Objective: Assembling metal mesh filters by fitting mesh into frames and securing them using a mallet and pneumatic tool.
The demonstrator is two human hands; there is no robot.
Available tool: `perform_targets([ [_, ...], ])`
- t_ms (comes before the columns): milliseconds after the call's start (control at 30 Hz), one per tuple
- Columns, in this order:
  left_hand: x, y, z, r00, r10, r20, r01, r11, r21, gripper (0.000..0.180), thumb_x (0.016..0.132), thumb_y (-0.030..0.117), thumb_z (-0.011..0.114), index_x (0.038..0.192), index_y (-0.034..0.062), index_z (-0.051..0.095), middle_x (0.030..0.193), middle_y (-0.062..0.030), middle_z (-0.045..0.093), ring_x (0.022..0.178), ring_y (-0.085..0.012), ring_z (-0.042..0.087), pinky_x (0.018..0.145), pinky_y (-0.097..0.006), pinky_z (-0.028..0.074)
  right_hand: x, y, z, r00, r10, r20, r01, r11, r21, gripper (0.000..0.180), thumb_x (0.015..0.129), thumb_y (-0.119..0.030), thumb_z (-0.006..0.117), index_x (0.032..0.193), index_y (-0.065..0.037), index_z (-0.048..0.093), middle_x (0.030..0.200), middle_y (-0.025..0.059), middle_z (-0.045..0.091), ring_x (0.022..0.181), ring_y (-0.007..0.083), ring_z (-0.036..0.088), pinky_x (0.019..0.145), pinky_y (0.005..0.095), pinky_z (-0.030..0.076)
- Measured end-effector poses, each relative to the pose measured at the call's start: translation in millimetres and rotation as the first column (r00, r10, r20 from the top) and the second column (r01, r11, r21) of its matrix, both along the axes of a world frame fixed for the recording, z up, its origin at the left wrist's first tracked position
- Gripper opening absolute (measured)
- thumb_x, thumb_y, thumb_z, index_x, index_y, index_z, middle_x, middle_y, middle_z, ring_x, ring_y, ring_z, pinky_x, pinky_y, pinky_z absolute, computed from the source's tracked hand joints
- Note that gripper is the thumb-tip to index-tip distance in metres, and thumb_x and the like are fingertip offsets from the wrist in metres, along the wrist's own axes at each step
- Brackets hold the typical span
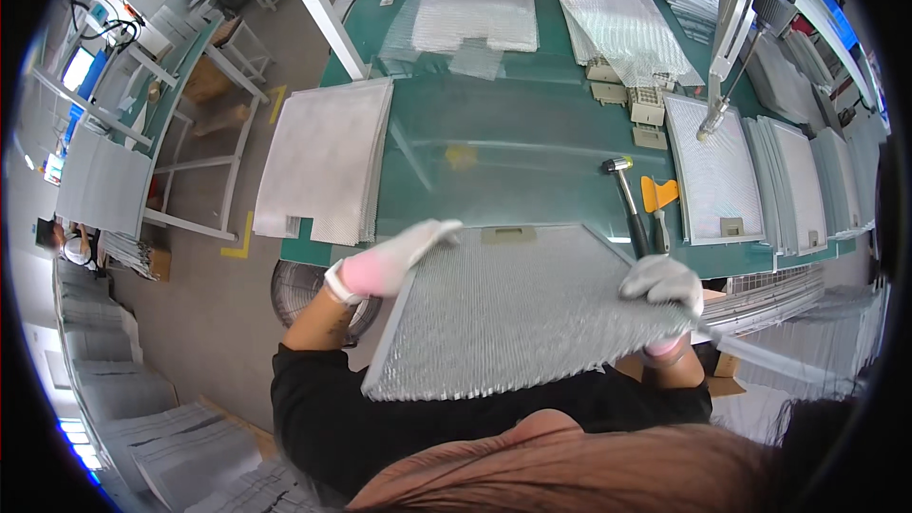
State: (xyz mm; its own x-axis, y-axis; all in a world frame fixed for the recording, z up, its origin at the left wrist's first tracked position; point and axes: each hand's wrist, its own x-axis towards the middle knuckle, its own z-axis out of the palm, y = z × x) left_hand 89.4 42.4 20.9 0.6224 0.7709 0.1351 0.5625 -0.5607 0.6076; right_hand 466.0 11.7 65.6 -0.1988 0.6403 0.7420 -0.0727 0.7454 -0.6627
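A silvery pleated mesh filter panel lies tilted between my body and the bench, a frame strip along its left side and a beige tab at its far edge. My left hand, gloved in white and pink, rests at the far left corner with its fingers stretched out, slightly blurred. On the right side, my gloved right hand is closed around a thin grey frame strip. That strip runs beside the panel's right edge and sticks out toward the lower right. My right fingertips are partly hidden.
A mallet and an orange-bladed scraper lie on the green bench. White sheets are stacked left, more mesh sheets at the back. Beige plastic blocks and framed panels stand right, beneath a metal arm.
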Motion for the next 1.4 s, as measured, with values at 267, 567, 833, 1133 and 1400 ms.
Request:
perform_targets([
  [267,26,9,66,0.458,0.127,0.88,-0.336,0.941,0.04,0.009,0.089,0.007,0.058,0.085,-0.0018,0.057,0.08,-0.0132,0.062,0.074,-0.0249,0.06,0.068,-0.035,0.049,-30,70,37,0.961,-0.244,-0.131,0.228,0.965,-0.129,0.026,0.093,-0.023,0.062,0.102,0.001,0.059,0.09,0.0157,0.067,0.085,0.0219,0.063,0.077,0.0331,0.05],
  [567,21,32,80,0.295,0.286,0.912,-0.344,0.922,-0.178,0.021,0.088,-0.001,0.061,0.108,-0.0022,0.061,0.099,-0.0047,0.065,0.092,-0.0105,0.059,0.084,-0.027,0.049,-31,108,33,0.923,-0.374,-0.087,0.333,0.891,-0.308,0.006,0.091,-0.005,0.061,0.095,-0.001,0.063,0.084,-0.0012,0.061,0.074,0.005,0.052,0.067,0.0219,0.043],
  [833,36,47,63,0.219,0.425,0.878,-0.283,0.889,-0.36,0.023,0.093,-0.001,0.058,0.116,-0.0009,0.058,0.103,-0.0011,0.064,0.089,-0.0056,0.058,0.079,-0.021,0.047,-25,111,28,0.936,-0.35,-0.034,0.304,0.856,-0.418,0.012,0.096,-0.009,0.055,0.103,-0.001,0.061,0.092,-0.0019,0.062,0.082,0.0046,0.053,0.078,0.022,0.043],
  [1133,50,35,73,0.339,0.186,0.922,-0.417,0.908,-0.03,0.021,0.086,-0.004,0.057,0.107,-0.0022,0.058,0.098,-0.0036,0.062,0.086,-0.0084,0.057,0.078,-0.023,0.046,1,94,16,0.887,-0.44,-0.139,0.405,0.887,-0.223,0.01,0.095,-0.01,0.06,0.089,-0.003,0.056,0.084,-0.0009,0.058,0.075,0.0063,0.051,0.071,0.0212,0.042],
  [1400,44,28,60,0.476,-0.186,0.86,-0.251,0.908,0.335,0.014,0.083,-0.002,0.06,0.097,-0.0015,0.058,0.092,-0.0137,0.064,0.082,-0.0203,0.061,0.074,-0.032,0.049,1,85,13,0.912,-0.347,-0.219,0.326,0.937,-0.124,0.027,0.092,-0.018,0.065,0.106,0.003,0.057,0.096,0.0079,0.063,0.086,0.0139,0.057,0.081,0.0293,0.046],
])
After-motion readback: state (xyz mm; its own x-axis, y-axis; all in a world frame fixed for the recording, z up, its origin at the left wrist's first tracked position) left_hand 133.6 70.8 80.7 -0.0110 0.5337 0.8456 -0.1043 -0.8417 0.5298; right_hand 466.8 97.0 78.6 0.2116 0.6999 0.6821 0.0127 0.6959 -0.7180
